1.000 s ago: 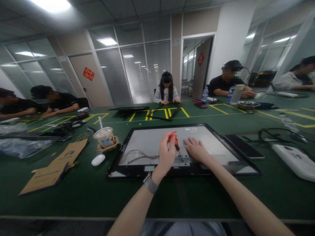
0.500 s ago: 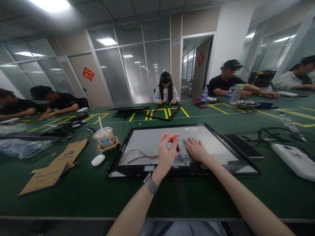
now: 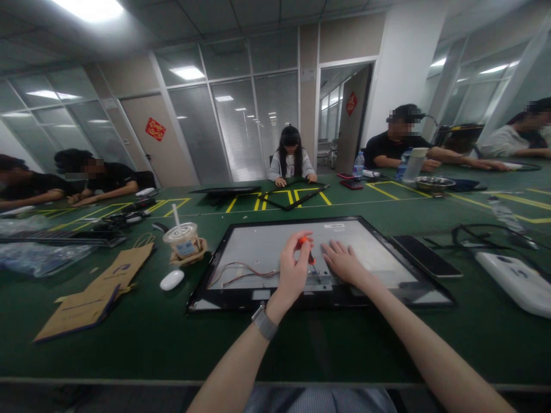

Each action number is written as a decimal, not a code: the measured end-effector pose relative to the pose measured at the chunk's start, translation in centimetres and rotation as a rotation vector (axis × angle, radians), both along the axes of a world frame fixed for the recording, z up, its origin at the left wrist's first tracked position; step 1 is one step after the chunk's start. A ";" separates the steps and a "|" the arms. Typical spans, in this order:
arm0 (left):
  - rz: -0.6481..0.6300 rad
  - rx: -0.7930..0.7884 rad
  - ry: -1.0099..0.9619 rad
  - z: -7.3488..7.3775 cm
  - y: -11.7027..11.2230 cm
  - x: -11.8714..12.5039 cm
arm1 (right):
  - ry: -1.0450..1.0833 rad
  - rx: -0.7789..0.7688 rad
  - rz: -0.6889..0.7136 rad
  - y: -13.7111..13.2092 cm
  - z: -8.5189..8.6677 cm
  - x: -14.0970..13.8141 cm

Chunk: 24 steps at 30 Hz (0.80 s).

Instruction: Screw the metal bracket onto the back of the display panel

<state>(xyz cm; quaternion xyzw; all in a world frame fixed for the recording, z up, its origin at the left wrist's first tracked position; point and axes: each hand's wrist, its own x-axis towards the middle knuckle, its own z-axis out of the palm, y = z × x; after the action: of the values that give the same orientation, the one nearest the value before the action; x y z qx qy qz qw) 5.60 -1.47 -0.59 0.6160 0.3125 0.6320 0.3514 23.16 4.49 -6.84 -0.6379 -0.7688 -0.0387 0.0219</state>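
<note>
A monitor panel [image 3: 267, 244] with a black frame lies back-up on the green table in front of me. My left hand [image 3: 293, 269], with a watch on the wrist, is closed round a small orange-handled screwdriver [image 3: 306, 248] whose tip points down at the panel's lower middle. My right hand [image 3: 342, 261] lies flat with fingers spread on the panel, just right of the screwdriver. Thin red and brown wires [image 3: 241, 271] run across the panel to the left of my left hand.
Left of the panel are a white mouse [image 3: 171, 280], a lidded drink cup [image 3: 184, 239] with a straw and brown paper bags [image 3: 94, 287]. On the right lie a black phone [image 3: 426, 255], cables and a white device [image 3: 516, 281]. Several other people sit round the table.
My left hand has turned slightly on the screwdriver handle, staying in the same spot. My right hand has not moved. A person at the far right has stretched an arm out.
</note>
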 end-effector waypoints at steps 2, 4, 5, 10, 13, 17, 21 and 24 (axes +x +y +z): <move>0.001 -0.009 0.009 -0.1 0.0 0.1 | -0.001 0.002 0.000 0.1 -0.1 0.0; 0.018 -0.010 0.022 -0.1 0.0 0.1 | 0.000 0.005 0.004 0.1 -0.1 0.1; 0.026 -0.010 0.027 0.0 -0.1 0.1 | 0.003 0.006 0.007 0.1 -0.1 0.1; 0.000 -0.018 0.011 0.5 -0.3 0.0 | -0.009 0.010 0.010 -0.1 0.0 0.1; -0.032 -0.013 -0.009 0.6 -0.3 -0.1 | -0.016 0.007 0.000 -0.1 0.1 0.1; 0.055 0.062 0.047 0.4 -0.2 -0.2 | -0.002 -0.001 0.005 0.0 -0.1 0.2; 0.151 0.127 0.120 0.6 -0.2 -0.4 | 0.021 0.007 0.009 0.3 -0.5 0.4; 0.164 0.133 0.129 0.7 -0.2 -0.4 | 0.030 0.011 0.010 0.4 -0.7 0.4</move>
<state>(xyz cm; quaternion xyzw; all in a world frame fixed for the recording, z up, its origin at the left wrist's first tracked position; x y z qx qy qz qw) 5.21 -1.71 0.07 0.6498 0.3413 0.6369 0.2358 23.58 4.93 -7.55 -0.6343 -0.7715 -0.0333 0.0369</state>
